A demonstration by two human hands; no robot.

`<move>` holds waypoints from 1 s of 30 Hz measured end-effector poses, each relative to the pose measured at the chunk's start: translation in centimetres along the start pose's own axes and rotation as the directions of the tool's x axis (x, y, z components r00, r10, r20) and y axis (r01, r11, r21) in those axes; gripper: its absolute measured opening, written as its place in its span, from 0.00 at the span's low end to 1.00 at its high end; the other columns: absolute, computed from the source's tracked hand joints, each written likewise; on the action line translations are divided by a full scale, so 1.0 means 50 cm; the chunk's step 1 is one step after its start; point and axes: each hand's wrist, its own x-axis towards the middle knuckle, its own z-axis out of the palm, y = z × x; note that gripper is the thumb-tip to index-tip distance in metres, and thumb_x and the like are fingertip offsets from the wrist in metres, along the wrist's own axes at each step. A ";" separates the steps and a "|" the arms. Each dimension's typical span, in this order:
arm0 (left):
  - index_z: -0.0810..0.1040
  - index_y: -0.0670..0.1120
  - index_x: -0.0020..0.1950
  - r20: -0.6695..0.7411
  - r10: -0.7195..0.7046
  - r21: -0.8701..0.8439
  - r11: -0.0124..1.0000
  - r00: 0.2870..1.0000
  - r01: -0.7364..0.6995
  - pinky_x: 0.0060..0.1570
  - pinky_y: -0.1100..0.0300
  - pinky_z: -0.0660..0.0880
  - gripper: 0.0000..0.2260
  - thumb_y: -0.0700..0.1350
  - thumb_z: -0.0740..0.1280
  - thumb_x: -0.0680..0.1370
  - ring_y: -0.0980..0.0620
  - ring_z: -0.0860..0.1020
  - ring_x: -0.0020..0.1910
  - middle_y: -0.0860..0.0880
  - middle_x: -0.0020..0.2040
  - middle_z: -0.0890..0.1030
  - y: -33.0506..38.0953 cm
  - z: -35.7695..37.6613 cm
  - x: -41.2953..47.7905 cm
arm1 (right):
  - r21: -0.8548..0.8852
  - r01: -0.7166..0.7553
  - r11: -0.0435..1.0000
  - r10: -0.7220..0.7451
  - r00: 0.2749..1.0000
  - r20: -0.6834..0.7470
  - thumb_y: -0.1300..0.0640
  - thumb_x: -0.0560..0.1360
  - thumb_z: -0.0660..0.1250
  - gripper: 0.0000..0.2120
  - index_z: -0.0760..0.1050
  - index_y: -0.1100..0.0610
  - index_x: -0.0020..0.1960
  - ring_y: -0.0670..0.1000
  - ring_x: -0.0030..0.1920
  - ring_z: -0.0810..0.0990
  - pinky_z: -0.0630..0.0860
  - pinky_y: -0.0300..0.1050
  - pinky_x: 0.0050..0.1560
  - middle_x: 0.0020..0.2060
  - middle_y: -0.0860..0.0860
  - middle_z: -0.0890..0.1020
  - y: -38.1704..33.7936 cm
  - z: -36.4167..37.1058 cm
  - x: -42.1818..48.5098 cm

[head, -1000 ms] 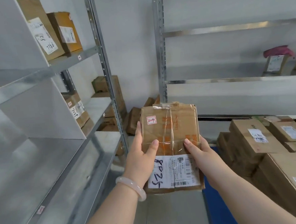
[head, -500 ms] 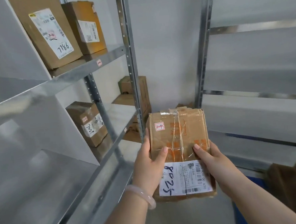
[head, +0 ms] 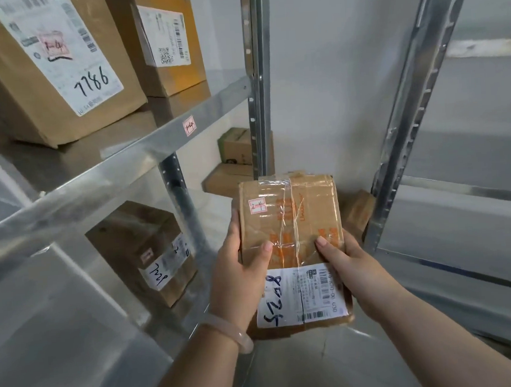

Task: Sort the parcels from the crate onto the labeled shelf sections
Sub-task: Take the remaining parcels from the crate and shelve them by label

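A flat brown cardboard parcel [head: 292, 221], taped, with a small red sticker and a white label marked 8025, is held in front of me at mid-frame. My left hand [head: 238, 270] grips its left edge, thumb on top. My right hand [head: 350, 265] grips its right edge, thumb on top as well. The parcel hovers beside the right end of the metal shelf unit [head: 153, 140] on my left, whose upper shelf edge carries a small red section label [head: 189, 126].
On the upper left shelf stand a large box marked 7786 [head: 48, 65] and an orange-brown box [head: 165, 39]. A smaller box [head: 149, 249] sits on the shelf below. More cartons [head: 237, 161] lie behind the upright post [head: 256, 78]. A second shelf unit [head: 424, 121] stands right.
My view has swung left and closer to the left shelves. The stacked cartons at the right have left the frame. Both hands keep the same hold on the parcel.
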 end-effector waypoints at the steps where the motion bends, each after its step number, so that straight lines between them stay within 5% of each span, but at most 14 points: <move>1: 0.52 0.68 0.76 -0.016 0.001 -0.002 1.000 1.000 -0.001 0.47 0.67 0.78 0.30 0.54 0.64 0.79 0.59 0.78 0.59 0.59 0.65 0.76 -0.007 0.001 0.017 | -0.006 0.004 1.000 -0.004 1.000 0.017 0.36 0.71 0.67 0.33 0.59 0.37 0.72 0.53 0.47 0.86 0.79 0.59 0.56 0.47 0.49 0.86 -0.005 0.002 0.024; 6: 0.52 0.69 0.76 -0.141 -0.014 0.000 1.000 0.990 0.014 0.57 0.52 0.79 0.31 0.57 0.64 0.78 0.57 0.76 0.64 0.60 0.68 0.74 -0.038 0.008 0.101 | -0.056 0.015 0.998 -0.009 0.992 0.123 0.30 0.64 0.68 0.39 0.61 0.36 0.71 0.51 0.49 0.85 0.79 0.59 0.56 0.50 0.46 0.85 -0.026 0.018 0.149; 11: 0.51 0.70 0.75 -0.310 -0.047 0.026 0.998 0.950 0.058 0.55 0.66 0.74 0.31 0.56 0.64 0.79 0.61 0.74 0.61 0.62 0.66 0.72 -0.039 0.034 0.190 | -0.093 0.062 0.994 -0.031 0.953 0.301 0.24 0.58 0.69 0.41 0.65 0.34 0.68 0.53 0.55 0.82 0.77 0.61 0.59 0.55 0.44 0.83 -0.069 0.021 0.298; 14: 0.53 0.72 0.74 -0.390 -0.109 -0.033 0.994 0.914 0.104 0.55 0.66 0.74 0.32 0.53 0.67 0.78 0.63 0.77 0.57 0.62 0.63 0.74 -0.038 0.056 0.237 | -0.071 0.057 0.996 -0.021 0.901 0.433 0.26 0.55 0.72 0.43 0.66 0.36 0.67 0.55 0.54 0.83 0.77 0.63 0.57 0.54 0.47 0.84 -0.093 0.017 0.385; 18: 0.56 0.66 0.77 -0.496 -0.171 -0.103 0.985 0.851 0.137 0.53 0.72 0.76 0.33 0.47 0.68 0.78 0.70 0.76 0.55 0.62 0.64 0.75 -0.036 0.080 0.282 | -0.047 0.069 0.996 -0.031 0.825 0.564 0.37 0.66 0.69 0.24 0.69 0.36 0.60 0.53 0.51 0.85 0.79 0.61 0.56 0.51 0.46 0.85 -0.122 0.023 0.463; 23: 0.59 0.70 0.74 -0.627 -0.196 -0.138 0.980 0.754 0.140 0.62 0.52 0.77 0.32 0.52 0.71 0.76 0.59 0.76 0.63 0.57 0.67 0.74 -0.048 0.093 0.308 | -0.134 0.167 0.977 -0.056 0.802 0.595 0.32 0.63 0.67 0.31 0.70 0.36 0.65 0.49 0.51 0.84 0.79 0.57 0.57 0.52 0.44 0.84 -0.149 0.043 0.536; 30: 0.64 0.68 0.72 -0.717 -0.132 -0.091 0.991 0.684 0.097 0.57 0.54 0.79 0.30 0.48 0.72 0.75 0.61 0.77 0.61 0.58 0.64 0.77 -0.029 0.073 0.337 | -0.177 0.254 0.951 -0.074 0.741 0.667 0.29 0.62 0.64 0.32 0.67 0.33 0.65 0.47 0.51 0.82 0.77 0.53 0.56 0.51 0.39 0.82 -0.192 0.083 0.586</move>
